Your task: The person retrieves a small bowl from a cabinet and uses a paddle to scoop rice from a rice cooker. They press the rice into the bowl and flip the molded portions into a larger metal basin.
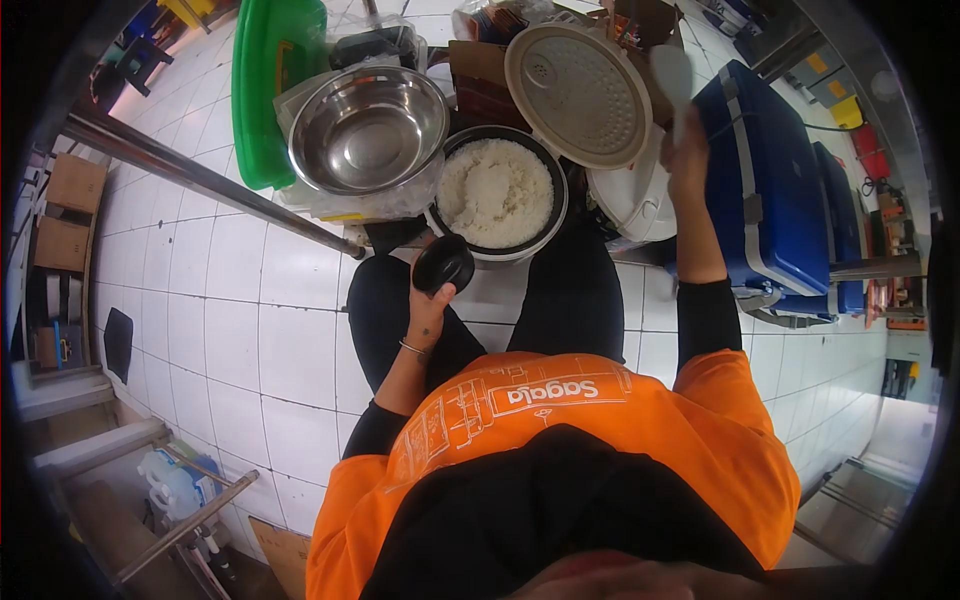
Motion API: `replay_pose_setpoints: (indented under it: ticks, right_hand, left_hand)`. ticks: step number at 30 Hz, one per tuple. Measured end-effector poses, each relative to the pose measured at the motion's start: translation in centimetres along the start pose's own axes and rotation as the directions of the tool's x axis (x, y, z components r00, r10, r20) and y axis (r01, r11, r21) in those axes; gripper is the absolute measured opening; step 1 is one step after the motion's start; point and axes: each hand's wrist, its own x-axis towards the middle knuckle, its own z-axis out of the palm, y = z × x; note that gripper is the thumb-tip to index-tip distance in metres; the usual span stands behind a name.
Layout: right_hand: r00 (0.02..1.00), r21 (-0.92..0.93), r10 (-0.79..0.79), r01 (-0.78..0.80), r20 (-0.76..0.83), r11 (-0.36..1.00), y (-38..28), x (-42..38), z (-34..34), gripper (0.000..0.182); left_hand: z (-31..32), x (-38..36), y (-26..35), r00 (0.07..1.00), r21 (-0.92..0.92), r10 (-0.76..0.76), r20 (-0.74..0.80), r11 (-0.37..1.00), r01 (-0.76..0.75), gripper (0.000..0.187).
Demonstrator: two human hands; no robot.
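Left hand grips black bowl; right hand seemingly clasps rice paddle.

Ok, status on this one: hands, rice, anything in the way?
Left hand holds black bowl beside the rice pot. Right hand raised, gripping white paddle. Pot full, lid open. Nothing blocking.
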Motion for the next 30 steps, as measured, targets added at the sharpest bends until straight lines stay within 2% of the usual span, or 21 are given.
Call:
replay_pose_setpoints:
  ticks: [1,2,4,6,8,9,10,11,13,15,17,18,20,21,23,24,25,26,28,29,30]
  right_hand:
    - [0.999,0.137,0.042,-0.038,-0.032,0.990,-1.0,-0.6,0.2,0.039]
    - [0.991,0.099,-0.126,0.129,-0.031,0.987,-2.3,-1.7,-0.7,0.032]
    - [0.956,0.064,-0.294,0.294,-0.011,0.954,-5.1,-4.4,-0.5,0.027]
    - [0.791,-0.211,-0.459,0.569,0.405,0.794,-6.5,-7.1,0.4,0.023]
    - [0.633,-0.373,-0.380,0.737,0.675,0.564,-7.7,-10.6,3.8,0.023]
    - [0.710,-0.451,-0.211,0.618,0.672,0.644,-6.4,-11.2,5.4,0.020]
    - [0.585,-0.469,-0.330,0.802,0.741,0.370,-5.0,-11.3,6.3,0.016]
    - [0.586,-0.469,-0.336,0.802,0.738,0.369,-4.3,-11.4,7.0,0.016]
    - [0.633,-0.623,-0.219,0.773,0.743,0.123,-3.7,-11.3,8.3,0.020]
    - [0.665,-0.643,-0.187,0.747,0.723,0.171,-4.2,-11.3,9.0,0.024]
    - [0.514,-0.534,-0.379,0.843,0.770,0.060,-7.0,-10.9,9.0,0.028]
    - [0.520,-0.541,-0.374,0.839,0.768,0.058,-8.4,-10.1,8.8,0.028]
    - [0.675,-0.723,-0.432,0.687,0.598,0.073,-10.5,-7.6,8.0,0.035]
    - [0.676,-0.726,-0.433,0.684,0.596,0.069,-10.4,-6.5,7.4,0.035]
    - [0.462,-0.601,-0.683,0.798,0.566,0.042,-9.7,-4.7,6.5,0.039]
    - [0.453,-0.595,-0.684,0.803,0.571,0.034,-9.4,-5.1,6.6,0.039]
    - [0.581,-0.616,-0.478,0.781,0.659,0.101,-9.0,-6.3,6.6,0.039]
    - [0.668,-0.649,-0.235,0.743,0.706,0.161,-8.2,-7.4,6.6,0.039]
    - [0.591,-0.606,0.134,0.775,0.795,0.179,-5.7,-8.3,6.9,0.031]
    - [0.593,-0.608,0.135,0.772,0.794,0.184,-4.7,-8.9,7.1,0.031]
    - [0.590,-0.637,0.280,0.762,0.757,0.116,-3.9,-9.5,7.3,0.032]
  left_hand:
    - [-0.1,-0.1,0.2,1.000,0.008,-0.005,0.005,1.000,0.005,0.087]
    - [-0.2,-0.2,0.3,1.000,0.003,-0.002,-0.003,1.000,0.002,0.087]
    - [-0.7,-0.5,0.4,0.999,0.008,-0.006,0.043,1.000,0.005,0.087]
    - [-1.0,-0.5,0.4,0.999,0.040,-0.016,0.048,0.999,0.014,0.087]
    - [-1.2,-0.5,0.3,0.997,0.074,-0.033,0.066,0.997,0.029,0.087]
    - [-1.2,-0.4,0.1,0.993,0.129,-0.060,0.106,0.991,0.046,0.088]
    - [-1.3,-0.3,0.0,0.986,0.186,-0.085,0.146,0.981,0.057,0.089]
    - [-1.2,-0.3,-0.1,0.985,0.188,-0.081,0.150,0.981,0.052,0.089]
    - [-0.7,-0.5,-0.1,0.987,0.213,-0.071,0.142,0.976,0.040,0.091]
    - [-0.8,-0.7,0.0,0.990,0.205,-0.074,0.116,0.978,0.049,0.091]
    - [-0.9,-0.6,0.0,0.991,0.189,-0.086,0.103,0.980,0.065,0.092]
    - [-1.1,-0.6,0.1,0.992,0.153,-0.087,0.097,0.986,0.071,0.091]
    - [-1.0,-0.6,-0.1,0.991,0.112,-0.089,0.097,0.991,0.078,0.091]
    - [-0.9,-0.6,-0.3,0.996,0.154,-0.038,0.086,0.988,0.024,0.089]
    - [-1.0,-0.1,-0.2,0.997,0.194,0.026,0.075,0.980,-0.040,0.087]
    - [-1.1,0.1,0.0,0.987,0.323,0.082,0.140,0.938,-0.124,0.085]
    - [-1.0,0.0,0.1,0.971,0.442,0.123,0.207,0.873,-0.205,0.083]
    - [-0.9,-0.2,0.2,0.972,0.442,0.121,0.199,0.875,-0.199,0.083]
    - [-0.5,-0.4,0.6,0.972,0.517,0.083,0.221,0.835,-0.189,0.083]
    - [-0.2,-0.6,0.9,0.972,0.519,0.078,0.222,0.834,-0.186,0.083]
    - [0.3,-0.8,1.2,0.976,0.491,-0.002,0.217,0.864,-0.107,0.090]
